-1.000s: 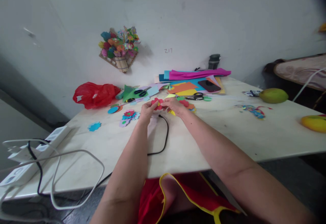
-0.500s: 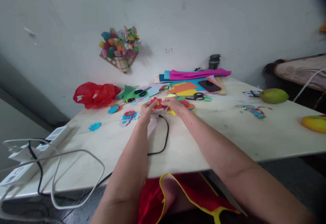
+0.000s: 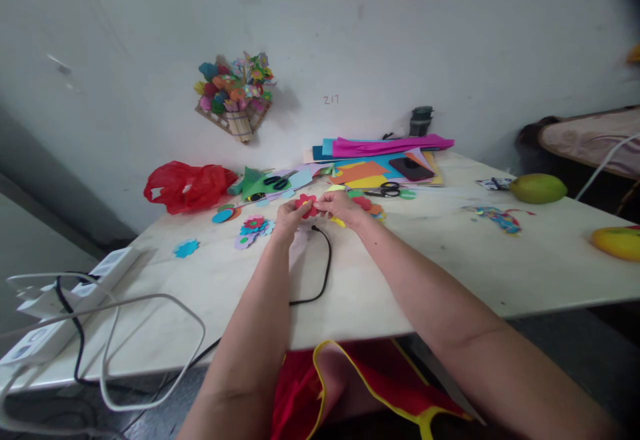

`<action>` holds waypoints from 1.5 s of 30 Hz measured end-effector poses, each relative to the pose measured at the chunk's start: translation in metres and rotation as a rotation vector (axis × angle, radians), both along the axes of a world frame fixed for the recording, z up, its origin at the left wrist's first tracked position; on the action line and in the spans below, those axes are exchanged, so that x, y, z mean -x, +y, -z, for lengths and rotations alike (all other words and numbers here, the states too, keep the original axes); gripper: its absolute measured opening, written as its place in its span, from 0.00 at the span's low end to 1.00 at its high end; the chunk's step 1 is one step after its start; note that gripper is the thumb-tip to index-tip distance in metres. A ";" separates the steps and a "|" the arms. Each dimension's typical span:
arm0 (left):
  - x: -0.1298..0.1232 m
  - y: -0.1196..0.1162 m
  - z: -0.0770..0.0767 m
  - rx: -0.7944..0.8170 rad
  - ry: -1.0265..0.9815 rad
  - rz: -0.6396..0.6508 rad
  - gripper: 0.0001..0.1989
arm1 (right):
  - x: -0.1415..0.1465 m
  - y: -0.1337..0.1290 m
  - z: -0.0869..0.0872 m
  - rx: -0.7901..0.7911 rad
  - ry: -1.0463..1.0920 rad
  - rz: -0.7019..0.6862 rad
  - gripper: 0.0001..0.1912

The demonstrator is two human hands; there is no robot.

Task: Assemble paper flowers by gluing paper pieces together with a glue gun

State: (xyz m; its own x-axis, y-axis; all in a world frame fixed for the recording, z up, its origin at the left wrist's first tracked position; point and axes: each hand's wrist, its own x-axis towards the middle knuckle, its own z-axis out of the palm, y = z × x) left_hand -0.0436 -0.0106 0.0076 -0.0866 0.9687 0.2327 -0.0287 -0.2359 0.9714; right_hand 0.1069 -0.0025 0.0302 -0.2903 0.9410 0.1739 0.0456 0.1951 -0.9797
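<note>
A red paper flower (image 3: pixel 307 201) with a small yellow centre is held between my two hands above the middle of the table. My left hand (image 3: pixel 290 217) pinches its left side, the thumb resting near the yellow centre. On the other side, my right hand (image 3: pixel 340 205) grips the flower's right edge with closed fingers. Stacked paper flowers (image 3: pixel 254 225) in red, blue and lilac lie left of my left hand. Beyond my right hand are more paper flowers (image 3: pixel 364 201), partly covered by it. A blue paper flower (image 3: pixel 187 248) lies farther left.
Black scissors (image 3: pixel 389 190) and a phone (image 3: pixel 411 169) lie behind my right hand. A red plastic bag (image 3: pixel 189 185) is back left, a power strip (image 3: pixel 73 307) front left. A black cable (image 3: pixel 329 267) curves between my forearms. A green mango (image 3: pixel 539 188) sits right.
My left thumb has shifted slightly on the red flower, and my right fingers have closed in a little toward it. The surrounding objects have not moved.
</note>
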 end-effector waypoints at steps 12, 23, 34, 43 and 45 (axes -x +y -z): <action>0.002 0.002 0.000 -0.076 -0.032 -0.058 0.22 | -0.002 0.010 0.007 -0.019 0.027 -0.009 0.08; 0.002 0.004 0.001 -0.042 -0.087 -0.042 0.21 | 0.000 0.006 0.005 0.049 0.099 -0.035 0.15; -0.003 -0.001 0.000 -0.063 -0.050 -0.025 0.22 | 0.008 0.009 0.011 0.132 0.140 0.091 0.11; 0.000 0.002 0.002 -0.060 -0.079 -0.024 0.23 | 0.006 0.007 0.009 0.168 0.210 0.044 0.14; 0.000 0.003 0.003 -0.062 -0.080 -0.028 0.23 | 0.005 0.007 0.009 0.170 0.211 0.029 0.14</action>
State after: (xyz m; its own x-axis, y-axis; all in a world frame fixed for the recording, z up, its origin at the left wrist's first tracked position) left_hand -0.0439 -0.0077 0.0048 -0.1345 0.9497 0.2829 -0.0985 -0.2969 0.9498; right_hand 0.1022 0.0045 0.0208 -0.2371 0.9692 0.0670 -0.1601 0.0290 -0.9867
